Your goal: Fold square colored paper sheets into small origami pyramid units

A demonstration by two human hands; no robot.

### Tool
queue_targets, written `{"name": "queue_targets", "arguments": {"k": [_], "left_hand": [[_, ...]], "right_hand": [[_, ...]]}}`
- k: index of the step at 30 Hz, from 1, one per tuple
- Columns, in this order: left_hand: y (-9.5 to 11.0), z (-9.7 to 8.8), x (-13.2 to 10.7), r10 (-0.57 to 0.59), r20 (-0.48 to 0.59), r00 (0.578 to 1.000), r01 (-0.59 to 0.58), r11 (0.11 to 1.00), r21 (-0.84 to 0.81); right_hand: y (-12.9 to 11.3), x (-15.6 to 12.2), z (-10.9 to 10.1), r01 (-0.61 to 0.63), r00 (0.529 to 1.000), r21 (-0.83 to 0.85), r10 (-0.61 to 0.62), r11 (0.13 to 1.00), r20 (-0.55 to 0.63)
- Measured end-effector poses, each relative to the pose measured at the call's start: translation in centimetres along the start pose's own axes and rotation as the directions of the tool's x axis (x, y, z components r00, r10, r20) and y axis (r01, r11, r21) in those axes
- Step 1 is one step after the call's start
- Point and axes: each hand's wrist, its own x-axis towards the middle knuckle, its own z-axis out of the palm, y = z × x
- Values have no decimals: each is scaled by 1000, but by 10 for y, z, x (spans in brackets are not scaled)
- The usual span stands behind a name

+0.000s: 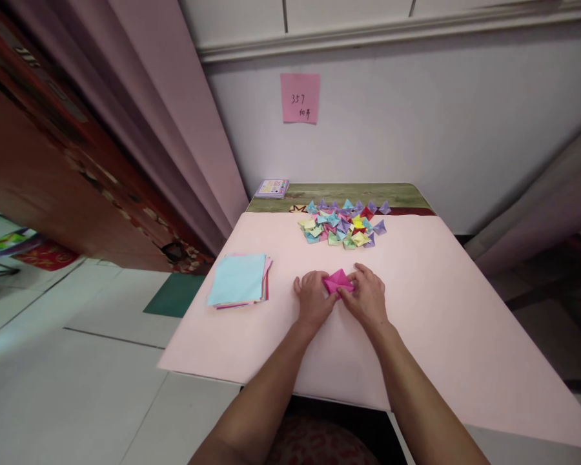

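Magenta origami boat [339, 280] sits mid-table on the pale pink cover [445, 329], held lightly at its left end by the left hand [314, 295] and at its right by the right hand [368, 294], both thumbs at the near edge. Uneven pressure from either side could skew a crease or tear a corner. Leftward, well apart, lies a stack of coloured paper squares [238, 279]; farther back, a heap of folded paper boats [343, 225] stands in the way of a forward reach.

Matt folded paper [339, 279], smooth matt table cover [445, 342], cloth curtain [159, 97].
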Motion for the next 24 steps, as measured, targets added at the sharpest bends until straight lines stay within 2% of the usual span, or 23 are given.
{"name": "queue_targets", "arguments": {"k": [2, 4, 7, 9, 13, 17, 20, 22, 24], "left_hand": [[-1, 0, 0, -1, -11, 1000, 0, 992, -130], [-3, 2, 1, -7, -17, 1000, 1, 941, -339], [-9, 5, 4, -49, -9, 999, 33, 781, -624], [-12, 7, 5, -98, 10, 995, 74, 678, -731], [-15, 8, 7, -171, 84, 982, 164, 527, -834], [-14, 6, 8, -184, 127, 975, 201, 476, -856], [-13, 6, 9, -207, 135, 969, 211, 404, -890], [-12, 6, 9, -234, 162, 959, 234, 324, -917], [-10, 6, 10, -259, 192, 947, 257, 248, -934]], "right_hand": [[-1, 0, 0, 1, 1000, 20, 0, 1000, -12], [-2, 1, -1, 7, 1000, 48, -6, 999, -16], [-3, 1, -1, 18, 1000, 110, -17, 994, -13], [-3, 2, -2, 22, 1000, 158, -21, 987, -5], [-5, 1, -2, 4, 1000, 284, -4, 959, -2], [-7, 1, -2, -11, 999, 328, 25, 945, -40], [-8, 2, -2, -46, 998, 352, 57, 935, -21], [-9, 2, -2, -89, 995, 427, 103, 900, -10], [-9, 1, -2, -131, 988, 550, 153, 825, 7]]}}
